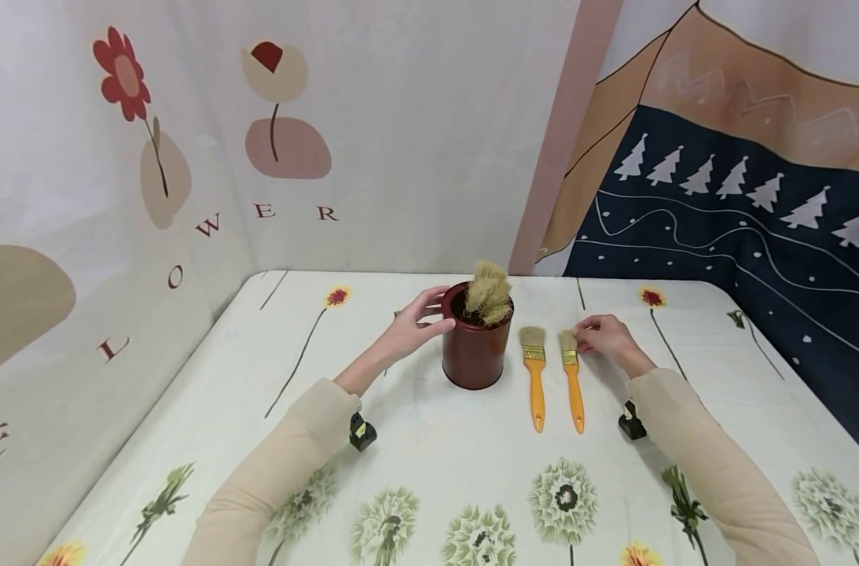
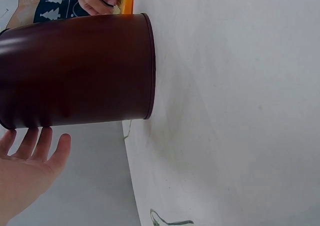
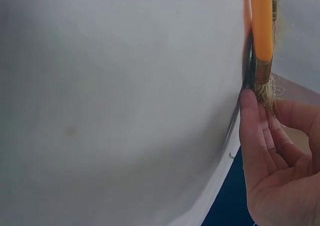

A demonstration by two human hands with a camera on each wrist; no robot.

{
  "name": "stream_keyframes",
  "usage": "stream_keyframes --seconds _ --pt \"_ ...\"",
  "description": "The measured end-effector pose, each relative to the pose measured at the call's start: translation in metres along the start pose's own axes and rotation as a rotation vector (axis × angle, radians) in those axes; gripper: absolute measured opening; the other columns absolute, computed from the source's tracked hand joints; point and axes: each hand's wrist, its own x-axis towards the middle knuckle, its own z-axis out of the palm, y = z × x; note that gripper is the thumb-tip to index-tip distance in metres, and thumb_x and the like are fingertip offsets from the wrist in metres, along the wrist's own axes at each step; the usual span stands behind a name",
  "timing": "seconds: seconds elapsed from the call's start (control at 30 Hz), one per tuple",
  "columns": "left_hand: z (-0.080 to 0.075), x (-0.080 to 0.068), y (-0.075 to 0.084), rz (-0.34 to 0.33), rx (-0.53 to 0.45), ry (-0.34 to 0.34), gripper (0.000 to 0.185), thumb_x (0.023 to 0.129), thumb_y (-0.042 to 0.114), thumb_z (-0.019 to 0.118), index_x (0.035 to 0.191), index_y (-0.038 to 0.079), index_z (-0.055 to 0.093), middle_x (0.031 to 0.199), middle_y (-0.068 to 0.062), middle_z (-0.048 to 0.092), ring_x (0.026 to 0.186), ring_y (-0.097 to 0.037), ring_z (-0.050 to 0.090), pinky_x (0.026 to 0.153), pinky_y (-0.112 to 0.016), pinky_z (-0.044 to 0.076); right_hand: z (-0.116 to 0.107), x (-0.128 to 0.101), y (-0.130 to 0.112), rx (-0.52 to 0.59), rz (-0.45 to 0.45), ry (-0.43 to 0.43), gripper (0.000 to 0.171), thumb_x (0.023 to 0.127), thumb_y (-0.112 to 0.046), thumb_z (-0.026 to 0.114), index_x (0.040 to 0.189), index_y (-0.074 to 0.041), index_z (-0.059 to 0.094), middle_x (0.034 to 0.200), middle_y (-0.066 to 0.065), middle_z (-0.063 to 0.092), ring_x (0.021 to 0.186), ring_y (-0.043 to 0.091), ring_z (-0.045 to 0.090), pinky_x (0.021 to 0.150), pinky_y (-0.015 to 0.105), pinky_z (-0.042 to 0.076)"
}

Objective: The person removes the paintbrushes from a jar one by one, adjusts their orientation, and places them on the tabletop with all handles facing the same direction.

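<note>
A dark red can (image 1: 475, 354) stands upright on the table, with a tuft of pale yellow-green fibres (image 1: 489, 292) sticking out of its top. My left hand (image 1: 423, 321) touches the can's left side near the rim. Its fingers look mostly straight in the left wrist view, fingertips against the wall of the can (image 2: 80, 70). Right of the can lie two paintbrushes with orange handles, bristles pointing away: a wider paintbrush (image 1: 535, 377) and a narrower paintbrush (image 1: 572, 381). My right hand (image 1: 606, 338) pinches the narrower one's bristles (image 3: 266, 96) between thumb and finger.
The white tablecloth (image 1: 415, 417) is printed with flowers and dandelions. A pale curtain (image 1: 415, 141) hangs behind the table, and a dark blue cloth with trees (image 1: 684, 228) hangs at the right. Black wrist devices (image 1: 361, 432) sit under both sleeves.
</note>
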Motion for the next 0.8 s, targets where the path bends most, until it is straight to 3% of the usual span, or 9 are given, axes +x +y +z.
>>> stream_keyframes --seconds 0.23,0.33,0.47,0.6,0.8 --pt "0.000 0.000 0.000 -0.002 0.004 0.001 0.057 0.088 0.015 0.056 0.136 0.006 0.028 0.131 -0.016 0.036 0.118 -0.027 0.037 0.093 -0.040 0.034 -0.002 -0.003 -0.004 -0.036 0.006 0.000 0.030 0.090 -0.015 0.049 0.112 0.006 0.051 0.092 0.015 0.057 0.068 0.015 0.057 0.060 0.022 0.048" --pt "0.000 0.000 0.000 -0.002 0.009 -0.001 0.058 0.088 0.015 0.056 0.137 0.005 0.027 0.131 -0.016 0.036 0.118 -0.027 0.037 0.093 -0.040 0.034 -0.003 0.000 -0.002 -0.068 -0.030 0.019 0.032 0.090 -0.017 0.050 0.111 0.007 0.052 0.094 0.017 0.056 0.071 0.019 0.058 0.058 0.021 0.048" --pt "0.000 0.000 0.000 -0.003 0.005 -0.004 0.059 0.088 0.015 0.056 0.137 0.003 0.026 0.132 -0.016 0.035 0.118 -0.028 0.036 0.093 -0.040 0.034 -0.004 0.026 0.020 -0.129 -0.109 0.071 0.032 0.089 -0.027 0.053 0.106 0.000 0.056 0.092 0.013 0.057 0.069 0.018 0.060 0.051 0.018 0.046" --pt "0.000 0.001 0.001 -0.008 0.002 -0.003 0.059 0.088 0.015 0.056 0.137 0.004 0.026 0.132 -0.016 0.035 0.119 -0.027 0.036 0.093 -0.040 0.034 -0.002 0.057 0.045 -0.157 -0.184 0.107 0.036 0.085 -0.039 0.055 0.104 -0.008 0.058 0.091 0.008 0.059 0.069 0.016 0.060 0.059 0.024 0.049" --pt "0.000 0.000 0.000 -0.012 -0.006 -0.004 0.060 0.088 0.015 0.056 0.137 0.003 0.026 0.132 -0.016 0.035 0.119 -0.027 0.036 0.093 -0.040 0.034 0.003 0.075 0.050 -0.096 -0.228 0.099 0.040 0.081 -0.046 0.057 0.103 -0.012 0.059 0.092 0.007 0.058 0.072 0.020 0.060 0.063 0.031 0.051"
